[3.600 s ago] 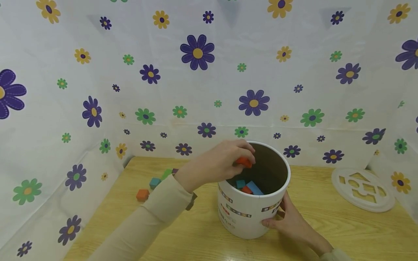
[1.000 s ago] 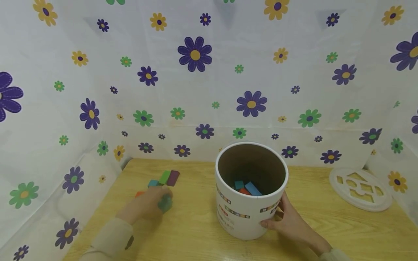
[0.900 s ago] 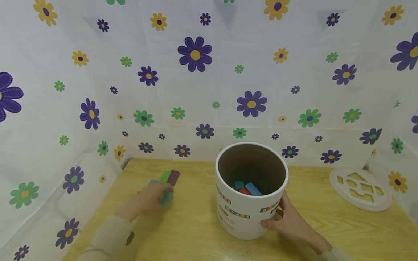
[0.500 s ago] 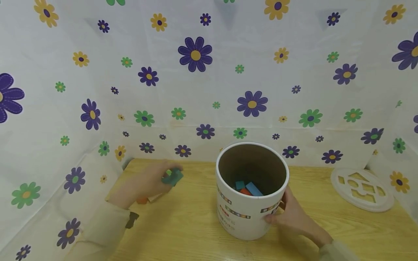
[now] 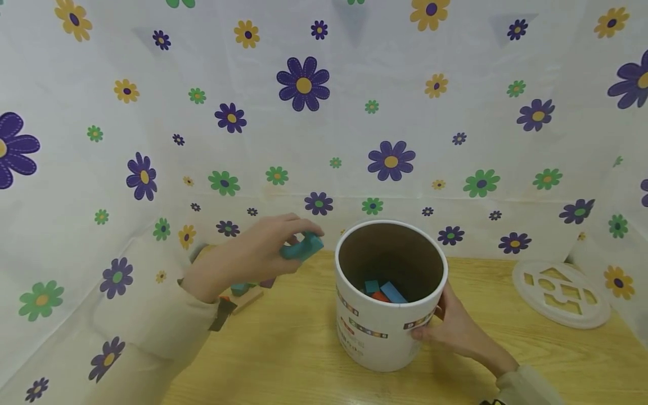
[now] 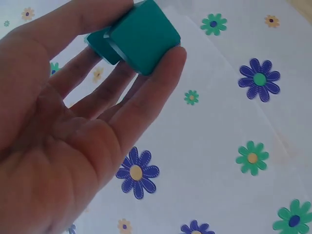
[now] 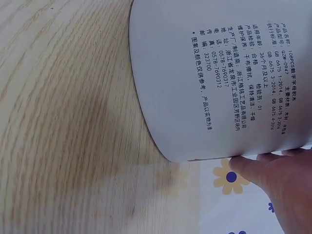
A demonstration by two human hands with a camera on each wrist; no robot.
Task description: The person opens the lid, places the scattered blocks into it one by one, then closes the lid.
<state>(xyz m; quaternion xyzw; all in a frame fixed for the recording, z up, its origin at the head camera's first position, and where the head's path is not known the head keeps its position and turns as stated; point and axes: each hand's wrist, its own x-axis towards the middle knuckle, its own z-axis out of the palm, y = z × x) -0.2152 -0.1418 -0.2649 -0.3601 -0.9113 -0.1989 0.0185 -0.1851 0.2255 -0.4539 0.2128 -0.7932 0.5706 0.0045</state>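
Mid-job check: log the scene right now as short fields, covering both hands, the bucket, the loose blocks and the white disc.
Left hand: pinches teal block, raised beside bucket
Right hand: grips white bucket
Bucket: upright, open-topped, blue block among those inside
Loose blocks: on table, partly hidden
White disc: on table, right of bucket

a white container (image 7: 214, 78), printed with rows of dark chinese characters (image 7: 249, 80), stands on a wood-grain table (image 7: 63, 117); the right hand (image 7: 282, 183) touches its side, with flowered white cloth (image 7: 214, 209) behind.
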